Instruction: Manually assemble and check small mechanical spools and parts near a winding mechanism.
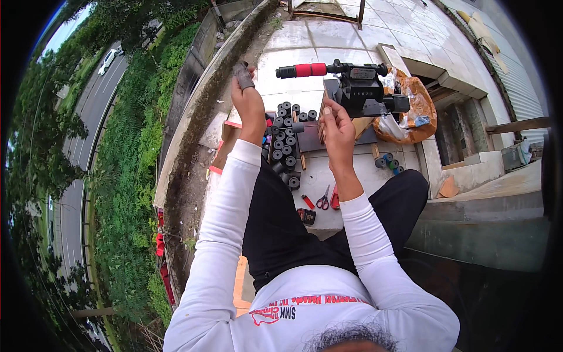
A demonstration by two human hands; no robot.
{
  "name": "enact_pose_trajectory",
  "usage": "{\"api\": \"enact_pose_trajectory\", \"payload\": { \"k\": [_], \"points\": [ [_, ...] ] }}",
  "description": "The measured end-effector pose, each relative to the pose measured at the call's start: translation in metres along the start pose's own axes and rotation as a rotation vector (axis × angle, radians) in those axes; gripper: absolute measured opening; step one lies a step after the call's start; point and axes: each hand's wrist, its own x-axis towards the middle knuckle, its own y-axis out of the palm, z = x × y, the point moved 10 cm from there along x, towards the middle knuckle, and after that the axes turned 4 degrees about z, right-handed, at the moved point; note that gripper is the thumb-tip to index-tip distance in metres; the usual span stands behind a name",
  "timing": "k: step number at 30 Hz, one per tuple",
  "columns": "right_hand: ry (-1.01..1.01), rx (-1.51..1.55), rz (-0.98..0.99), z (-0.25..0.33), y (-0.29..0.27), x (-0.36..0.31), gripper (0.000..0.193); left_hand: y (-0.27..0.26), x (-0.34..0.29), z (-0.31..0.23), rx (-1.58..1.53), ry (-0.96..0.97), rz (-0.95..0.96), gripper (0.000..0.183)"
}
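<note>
My left hand [250,105] is raised at the upper left, its fingers closed round a folded grey-brown piece [243,76] that looks like cloth or sandpaper. My right hand [338,126] is pinched on a thin rod with a small black cylinder [298,127] at its left end. Just beyond that hand stands a black machine [359,85] with a number counter. A red-gripped bar [311,70] sticks out from it to the left. Several black spools [284,141] crowd together between my hands, next to a dark board [311,138].
Scissors [323,198], a red lighter [308,201] and a small black pack [306,216] lie before my legs. Green and blue spools [388,161] sit by my right knee. An orange-and-white plastic sack [419,111] stands right of the machine. A low wall [193,111] runs along the left.
</note>
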Motion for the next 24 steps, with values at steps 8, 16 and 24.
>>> {"api": "enact_pose_trajectory", "payload": {
  "k": [8, 16, 24],
  "points": [
    [-0.195, -0.379, 0.235, 0.023, 0.077, 0.035, 0.040, -0.014, -0.077, 0.118, 0.224, -0.162, 0.108, 0.051],
    [-0.185, -0.359, 0.182, -0.008, 0.060, -0.003, 0.027, 0.002, -0.085, 0.066, 0.015, -0.184, 0.422, 0.036],
    [-0.208, -0.449, 0.175, -0.030, 0.036, -0.027, 0.023, 0.032, -0.113, 0.043, 0.035, -0.246, 0.427, 0.021]
  ]
}}
